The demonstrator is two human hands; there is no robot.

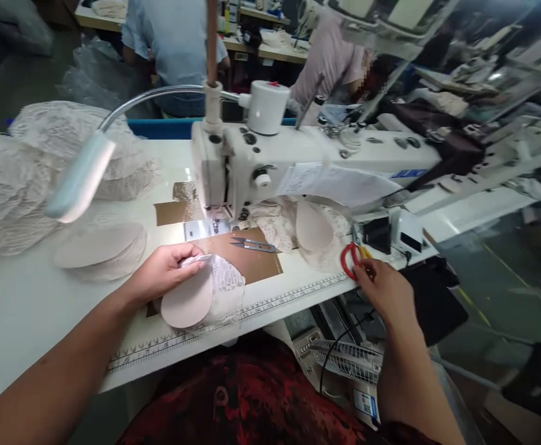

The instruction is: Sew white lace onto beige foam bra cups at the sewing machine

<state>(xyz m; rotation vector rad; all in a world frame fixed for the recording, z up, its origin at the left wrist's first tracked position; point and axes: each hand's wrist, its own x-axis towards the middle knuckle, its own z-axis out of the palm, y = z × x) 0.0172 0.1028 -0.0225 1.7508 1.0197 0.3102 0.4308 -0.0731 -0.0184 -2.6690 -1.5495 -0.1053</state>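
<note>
My left hand (161,271) is closed on a beige foam cup with white lace (200,295), held at the near edge of the white table (29,309). My right hand (384,289) is at the table's right edge, fingers curled on the red-handled scissors (351,259). Small thread snips (253,245) lie on the brown card (251,259) in front of the sewing machine (270,164). More cups and lace (310,227) lie under the machine arm.
A stack of beige cups (98,247) and heaps of white lace (15,179) lie at the left. A gooseneck lamp (82,179) hangs over the table. A printed ruler (274,303) runs along the front edge. Two people work at benches behind.
</note>
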